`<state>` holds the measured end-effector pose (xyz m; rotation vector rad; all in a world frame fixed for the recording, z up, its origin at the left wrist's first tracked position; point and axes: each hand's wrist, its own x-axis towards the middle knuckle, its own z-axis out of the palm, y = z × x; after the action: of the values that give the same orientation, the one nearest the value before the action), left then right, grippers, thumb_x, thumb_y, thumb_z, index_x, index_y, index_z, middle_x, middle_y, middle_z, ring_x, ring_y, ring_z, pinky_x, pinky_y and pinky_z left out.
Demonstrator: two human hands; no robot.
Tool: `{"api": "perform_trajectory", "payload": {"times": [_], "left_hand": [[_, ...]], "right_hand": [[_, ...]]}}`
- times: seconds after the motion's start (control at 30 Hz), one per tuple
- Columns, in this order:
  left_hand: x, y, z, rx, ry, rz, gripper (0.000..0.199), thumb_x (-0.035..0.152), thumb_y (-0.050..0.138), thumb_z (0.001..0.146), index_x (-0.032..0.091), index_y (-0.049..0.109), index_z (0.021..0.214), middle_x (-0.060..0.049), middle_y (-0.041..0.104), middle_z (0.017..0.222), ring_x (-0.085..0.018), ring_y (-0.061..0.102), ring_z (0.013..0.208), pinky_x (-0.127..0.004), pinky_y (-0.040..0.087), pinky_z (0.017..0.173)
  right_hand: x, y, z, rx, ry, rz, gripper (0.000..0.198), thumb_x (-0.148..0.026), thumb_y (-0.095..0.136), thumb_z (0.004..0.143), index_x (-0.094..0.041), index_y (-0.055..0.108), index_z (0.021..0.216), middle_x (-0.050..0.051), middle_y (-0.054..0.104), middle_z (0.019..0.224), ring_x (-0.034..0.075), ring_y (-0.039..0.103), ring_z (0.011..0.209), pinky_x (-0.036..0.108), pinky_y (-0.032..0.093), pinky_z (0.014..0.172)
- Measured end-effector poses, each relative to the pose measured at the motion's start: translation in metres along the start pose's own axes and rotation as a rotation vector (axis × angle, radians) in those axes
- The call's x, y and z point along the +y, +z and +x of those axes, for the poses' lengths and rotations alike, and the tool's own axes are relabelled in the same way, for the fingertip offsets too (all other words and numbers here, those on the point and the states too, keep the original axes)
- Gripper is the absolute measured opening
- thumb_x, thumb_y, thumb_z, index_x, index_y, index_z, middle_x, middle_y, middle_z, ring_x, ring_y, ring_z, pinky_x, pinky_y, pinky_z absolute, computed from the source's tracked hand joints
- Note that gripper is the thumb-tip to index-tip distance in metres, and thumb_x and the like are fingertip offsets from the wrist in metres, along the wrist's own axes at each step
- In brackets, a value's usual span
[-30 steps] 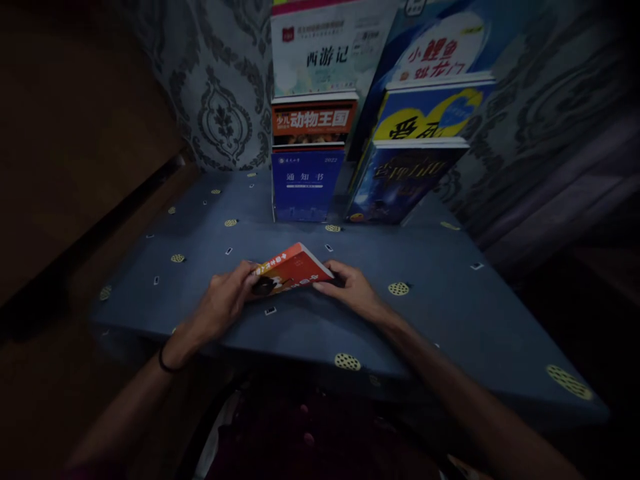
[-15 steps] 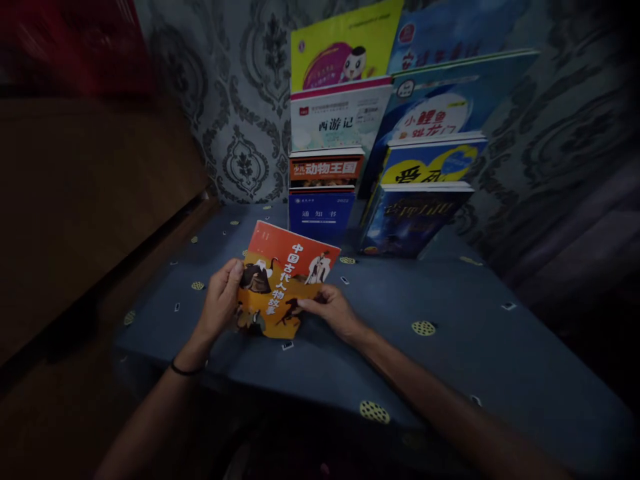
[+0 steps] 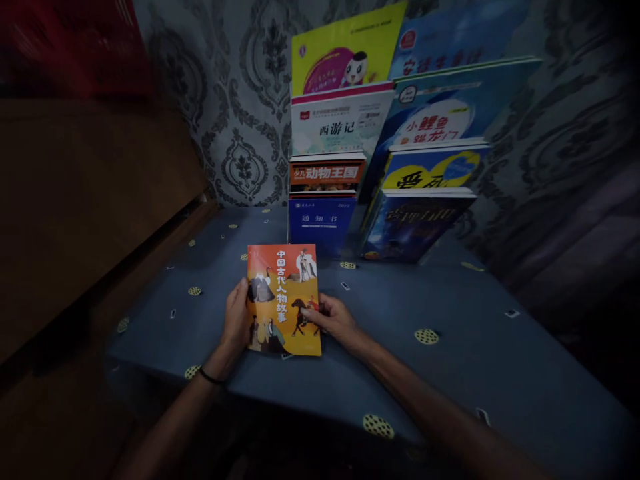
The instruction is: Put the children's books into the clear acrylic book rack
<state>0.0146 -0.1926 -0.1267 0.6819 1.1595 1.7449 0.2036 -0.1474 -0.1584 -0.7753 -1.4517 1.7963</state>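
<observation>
An orange-and-red book with white Chinese lettering and painted figures on its cover is held upright-facing, front toward me, above the table's front part. My left hand grips its left edge; a black band circles that wrist. On the opposite edge, my right hand pinches the book, thumb on the cover and fingers behind it. Just beyond stands a blue booklet, at the front of the left column of standing books. The hidden fingers of my left hand lie behind the cover.
Behind the booklet stand an animal book, a pale book and a yellow book. The right column holds a dark blue book and several more. A patterned blue cloth covers the table. Patterned wallpaper rises behind.
The book has turned from a tilt to nearly straight and come slightly lower, toward me. Both hands have moved with it, keeping hold of its side edges.
</observation>
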Motion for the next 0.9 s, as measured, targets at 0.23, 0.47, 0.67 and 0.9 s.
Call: {"api": "perform_trajectory", "payload": {"times": [0.23,0.47,0.67,0.9], "left_hand": [[-0.001,-0.003,0.003,0.008,0.022,0.023,0.053,0.06,0.082,0.063,0.015,0.071,0.089,-0.003,0.074,0.084,-0.018,0.068,0.075,-0.027,0.055,0.071],[-0.011,-0.012,0.01,0.0,0.023,0.061,0.048,0.06,0.078,0.068,0.016,0.067,0.086,-0.001,0.071,0.077,-0.015,0.065,0.068,-0.025,0.052,0.066],[-0.023,-0.031,0.014,-0.09,0.055,0.459,0.044,0.055,0.071,0.074,0.017,0.063,0.095,-0.005,0.071,0.089,-0.021,0.067,0.083,-0.031,0.054,0.076],[-0.029,-0.039,0.018,-0.264,0.512,1.243,0.036,0.029,0.052,0.089,0.017,0.057,0.122,-0.016,0.057,0.127,-0.031,0.052,0.122,-0.053,0.041,0.106]], "right_hand": [[0.001,-0.001,0.001,-0.01,-0.012,0.009,0.05,-0.058,0.08,0.068,-0.019,0.067,0.098,0.004,0.077,0.093,0.023,0.074,0.086,0.038,0.06,0.079],[0.006,0.0,0.003,0.063,-0.018,0.025,0.052,-0.055,0.079,0.069,-0.022,0.061,0.105,0.003,0.076,0.09,0.021,0.074,0.079,0.033,0.06,0.068],[0.007,-0.006,0.003,0.274,-0.12,-0.457,0.047,-0.053,0.066,0.081,-0.021,0.059,0.114,0.003,0.073,0.081,0.021,0.07,0.068,0.033,0.054,0.063],[-0.004,-0.006,-0.008,0.392,-0.243,-1.196,0.027,-0.037,0.053,0.094,-0.021,0.068,0.109,0.01,0.068,0.099,0.025,0.065,0.082,0.036,0.051,0.067]]}}
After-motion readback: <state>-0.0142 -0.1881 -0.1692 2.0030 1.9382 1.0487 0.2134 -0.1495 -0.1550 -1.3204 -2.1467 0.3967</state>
